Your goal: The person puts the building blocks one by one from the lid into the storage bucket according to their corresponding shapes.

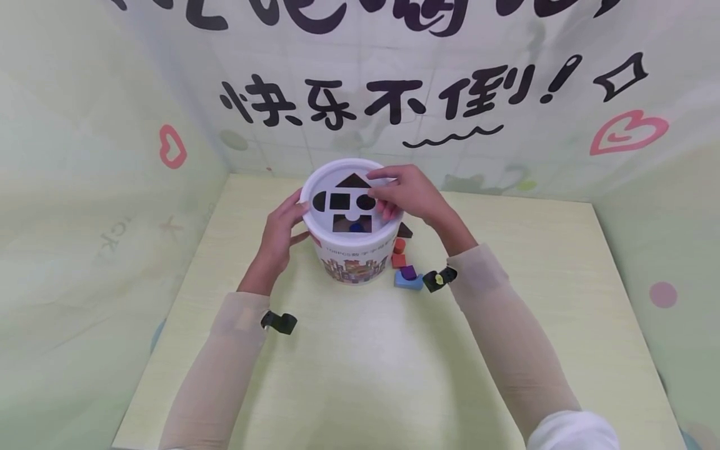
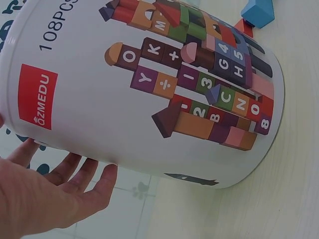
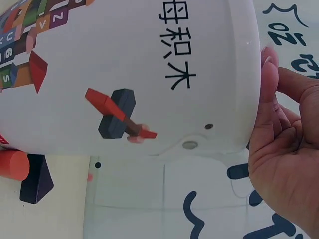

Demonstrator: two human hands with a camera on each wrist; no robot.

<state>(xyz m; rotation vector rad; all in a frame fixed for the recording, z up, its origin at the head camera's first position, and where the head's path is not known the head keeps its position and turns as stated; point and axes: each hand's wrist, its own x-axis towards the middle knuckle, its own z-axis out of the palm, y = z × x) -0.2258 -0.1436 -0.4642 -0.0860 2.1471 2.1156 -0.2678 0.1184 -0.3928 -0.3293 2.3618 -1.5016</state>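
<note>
A white toy-block bucket (image 1: 355, 259) with printed block pictures stands upright near the back of the table. Its recessed lid (image 1: 320, 226) has several shaped holes, and a blue block (image 1: 356, 228) shows through the notched one. My left hand (image 1: 277, 237) grips the bucket's left side, thumb at the rim and other fingers against the wall. Over the lid's right part is my right hand (image 1: 413, 192), thumb tip by the round hole and index finger stretched toward the triangular one. Nothing shows between those fingers. In the right wrist view, the right hand (image 3: 289, 119) overlaps the rim.
Loose blocks lie close along the bucket's right side: a dark triangular block (image 1: 405, 230), an orange-red cylinder (image 1: 399, 245), a red block (image 1: 398, 260), a purple block (image 1: 408, 272) and a light blue notched block (image 1: 407, 283). A printed backdrop (image 1: 360, 137) rises behind the table.
</note>
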